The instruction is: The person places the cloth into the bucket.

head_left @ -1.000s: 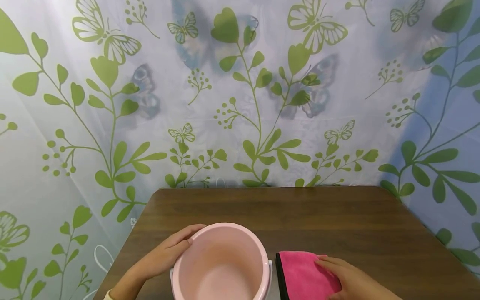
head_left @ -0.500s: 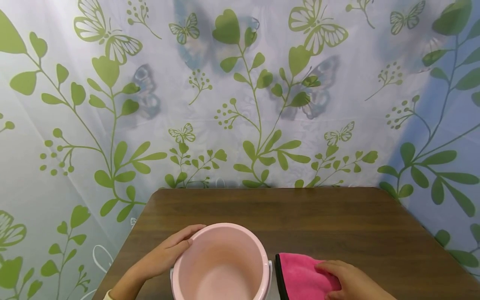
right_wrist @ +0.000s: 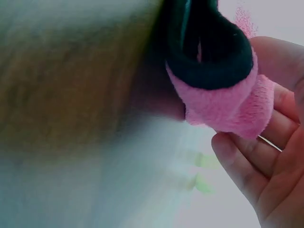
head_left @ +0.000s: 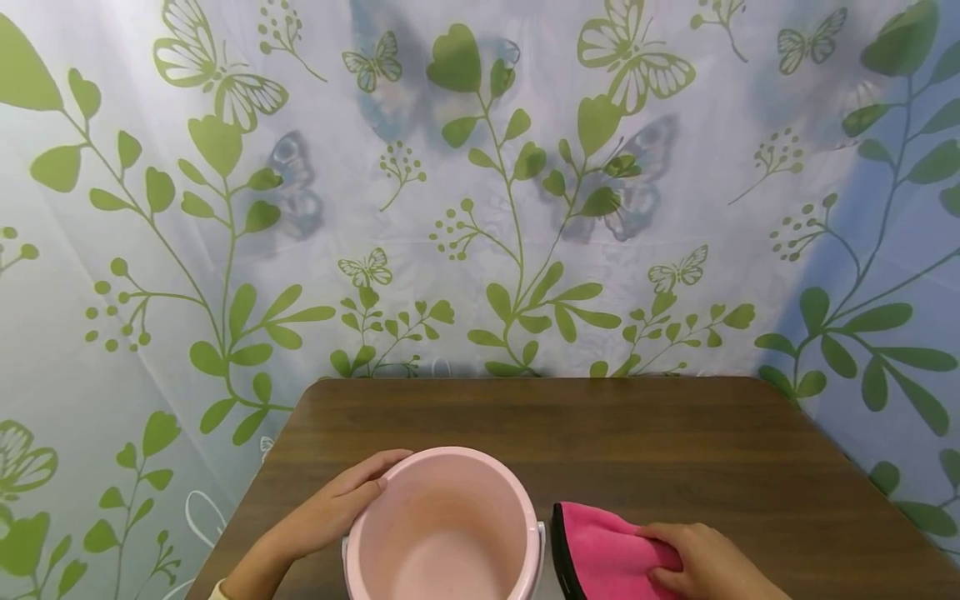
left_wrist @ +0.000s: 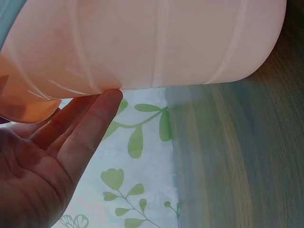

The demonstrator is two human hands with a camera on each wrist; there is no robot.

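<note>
A pale pink bucket (head_left: 442, 508) stands at the front of the table with its mouth toward me. My left hand (head_left: 333, 508) grips its rim at the upper left, thumb over the edge. In the left wrist view, the fingers (left_wrist: 90, 128) lie along the outside of the bucket wall (left_wrist: 156, 42). To the right of the bucket is a bright pink cloth (head_left: 607, 550) with a black edge. My right hand (head_left: 705, 558) pinches its right side between thumb and fingers. The right wrist view shows the cloth (right_wrist: 223, 107) folded and bunched, its dark border curled over.
The brown wooden table (head_left: 540, 417) reaches back to a hanging curtain (head_left: 420, 192) printed with green leaves and butterflies. A light-coloured handle end (head_left: 541, 533) sits on the bucket's right side. A white cord (head_left: 198, 517) hangs beyond the table's left edge.
My right hand has closed more tightly on the pink cloth, which has gone from flat to bunched and partly raised. My left hand and the bucket have stayed in place.
</note>
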